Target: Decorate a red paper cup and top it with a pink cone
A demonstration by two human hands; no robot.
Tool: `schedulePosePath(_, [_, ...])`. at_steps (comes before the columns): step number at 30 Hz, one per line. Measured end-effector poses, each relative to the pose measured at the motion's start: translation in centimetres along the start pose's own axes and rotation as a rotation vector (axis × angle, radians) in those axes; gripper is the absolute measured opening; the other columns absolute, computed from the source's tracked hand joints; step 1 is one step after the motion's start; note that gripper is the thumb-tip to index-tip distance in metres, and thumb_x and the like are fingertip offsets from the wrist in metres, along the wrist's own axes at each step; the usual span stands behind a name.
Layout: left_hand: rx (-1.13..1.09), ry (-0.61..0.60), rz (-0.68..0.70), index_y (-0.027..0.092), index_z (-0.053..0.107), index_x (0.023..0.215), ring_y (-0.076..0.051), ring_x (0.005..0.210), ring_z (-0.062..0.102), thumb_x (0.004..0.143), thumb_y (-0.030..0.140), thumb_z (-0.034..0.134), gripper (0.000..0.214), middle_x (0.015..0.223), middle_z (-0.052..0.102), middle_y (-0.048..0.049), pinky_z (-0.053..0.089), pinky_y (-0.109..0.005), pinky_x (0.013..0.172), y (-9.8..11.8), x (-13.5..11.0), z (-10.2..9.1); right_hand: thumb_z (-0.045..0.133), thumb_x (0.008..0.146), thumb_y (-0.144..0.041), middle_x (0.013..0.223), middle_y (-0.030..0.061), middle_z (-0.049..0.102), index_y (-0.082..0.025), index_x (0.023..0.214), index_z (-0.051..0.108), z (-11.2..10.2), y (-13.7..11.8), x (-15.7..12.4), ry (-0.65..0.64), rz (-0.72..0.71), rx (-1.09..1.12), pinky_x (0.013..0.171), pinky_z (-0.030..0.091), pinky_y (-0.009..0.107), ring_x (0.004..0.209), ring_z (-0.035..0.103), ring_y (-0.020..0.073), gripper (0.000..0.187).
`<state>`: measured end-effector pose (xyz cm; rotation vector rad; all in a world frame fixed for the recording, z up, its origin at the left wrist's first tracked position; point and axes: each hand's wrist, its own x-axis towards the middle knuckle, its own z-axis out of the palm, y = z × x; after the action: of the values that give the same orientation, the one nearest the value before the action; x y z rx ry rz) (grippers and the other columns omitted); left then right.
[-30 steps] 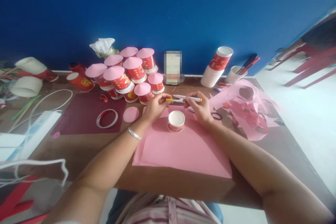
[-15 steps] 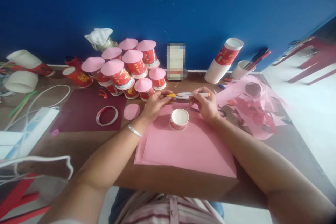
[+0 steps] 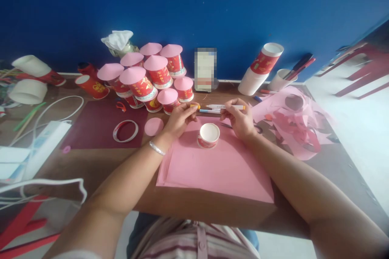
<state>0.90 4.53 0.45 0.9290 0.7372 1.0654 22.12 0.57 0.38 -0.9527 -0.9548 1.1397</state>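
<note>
My right hand [image 3: 240,120] pinches a white marker pen [image 3: 226,107] held level above the table. My left hand [image 3: 180,118] pinches the pen's yellow cap end [image 3: 195,106]; a second pen with a blue tip [image 3: 209,111] lies just under the first. A short red and white paper cup [image 3: 208,135] stands open side up on pink paper sheets [image 3: 219,168], between my two hands. A pink paper circle [image 3: 153,126] lies left of my left hand.
Several red cups with pink cone lids [image 3: 146,79] are stacked at the back. A tape ring [image 3: 125,130] lies on a maroon mat [image 3: 100,123]. Pink paper scraps [image 3: 291,123] and scissors [image 3: 258,129] sit right. Stacked cups [image 3: 261,68] and a pen holder [image 3: 281,79] lean on the blue wall.
The hands have drawn slightly apart along the pen, the yellow cap end going with my left hand. The view shifted a little; the cup stayed put.
</note>
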Motion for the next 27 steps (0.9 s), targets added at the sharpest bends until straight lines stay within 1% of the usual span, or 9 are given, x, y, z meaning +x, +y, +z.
schedulePosePath(3, [0.095,0.013,0.056,0.015,0.074,0.093,-0.006,0.056,0.052,0.072,0.033,0.087,0.03,0.064,0.057,0.0048,0.05,-0.019,0.055,0.0,-0.1,-0.1,0.081,0.08,-0.04,0.067,-0.0029,0.067,-0.022,0.078,0.06,0.0,0.1,0.1,-0.001,0.002,0.014,0.052,0.052,0.027,0.051,0.061,0.0112,0.028])
schedulePosePath(5, [0.265,0.009,0.129,0.016,0.074,0.096,-0.007,0.057,0.055,0.078,0.035,0.082,0.027,0.07,0.062,0.0024,0.05,-0.02,0.053,-0.1,-0.2,-0.2,0.081,0.079,-0.041,0.068,-0.0031,0.067,-0.022,0.078,0.059,0.0,0.2,0.1,0.001,0.002,0.008,0.052,0.052,0.027,0.051,0.061,0.0111,0.029])
schedulePosePath(7, [0.498,-0.001,0.243,0.017,0.074,0.097,-0.009,0.061,0.061,0.085,0.037,0.076,0.024,0.084,0.068,-0.0018,0.051,-0.022,0.054,-0.3,-0.3,-0.2,0.081,0.079,-0.041,0.068,-0.003,0.067,-0.022,0.079,0.059,-0.1,0.2,0.1,0.002,0.001,0.007,0.052,0.052,0.027,0.052,0.061,0.0113,0.029])
schedulePosePath(10, [0.763,-0.015,0.381,0.018,0.073,0.099,-0.015,0.082,0.071,0.091,0.034,0.069,0.018,0.107,0.073,-0.0066,0.057,-0.026,0.069,-0.5,-0.7,0.0,0.081,0.08,-0.042,0.068,-0.003,0.068,-0.022,0.08,0.059,-0.1,0.2,0.1,-0.006,0.003,0.028,0.053,0.053,0.027,0.052,0.061,0.0115,0.03])
schedulePosePath(12, [0.868,-0.032,0.395,0.018,0.072,0.1,-0.017,0.09,0.071,0.094,0.031,0.066,0.015,0.105,0.075,-0.006,0.058,-0.029,0.079,-0.4,-1.0,0.1,0.081,0.08,-0.043,0.068,-0.0031,0.068,-0.023,0.08,0.059,-0.1,0.2,0.2,-0.015,0.002,0.038,0.053,0.053,0.027,0.051,0.061,0.0115,0.03])
schedulePosePath(14, [0.973,-0.031,0.416,0.018,0.072,0.099,-0.017,0.089,0.07,0.095,0.03,0.066,0.014,0.096,0.076,-0.0043,0.056,-0.03,0.082,-0.2,-1.2,0.2,0.082,0.079,-0.043,0.068,-0.0027,0.067,-0.022,0.079,0.059,-0.1,0.1,0.2,-0.028,0.005,0.036,0.052,0.053,0.027,0.052,0.061,0.0117,0.03])
schedulePosePath(16, [1.076,-0.023,0.481,0.017,0.073,0.097,-0.018,0.088,0.069,0.093,0.028,0.068,0.012,0.094,0.074,-0.0043,0.055,-0.03,0.082,-0.1,-1.2,0.1,0.083,0.077,-0.043,0.068,-0.0023,0.067,-0.022,0.078,0.06,0.0,0.1,0.1,-0.045,0.018,0.023,0.052,0.053,0.027,0.053,0.061,0.012,0.031])
schedulePosePath(19, [1.143,-0.037,0.56,0.017,0.075,0.099,-0.018,0.091,0.068,0.095,0.025,0.065,0.013,0.097,0.073,-0.0054,0.055,-0.03,0.084,-0.1,-1.1,-0.1,0.084,0.077,-0.044,0.067,-0.002,0.067,-0.022,0.078,0.061,0.1,0.0,-0.1,-0.066,0.039,0.009,0.053,0.053,0.027,0.055,0.062,0.0124,0.031])
schedulePosePath(27, [1.16,-0.056,0.548,0.018,0.077,0.108,-0.017,0.092,0.07,0.097,0.029,0.064,0.02,0.099,0.073,-0.0054,0.056,-0.028,0.082,-0.1,-1.2,-0.2,0.083,0.08,-0.044,0.067,-0.0014,0.068,-0.022,0.079,0.065,0.0,0.0,-0.4,-0.119,0.023,-0.045,0.055,0.051,0.027,0.056,0.062,0.0129,0.028])
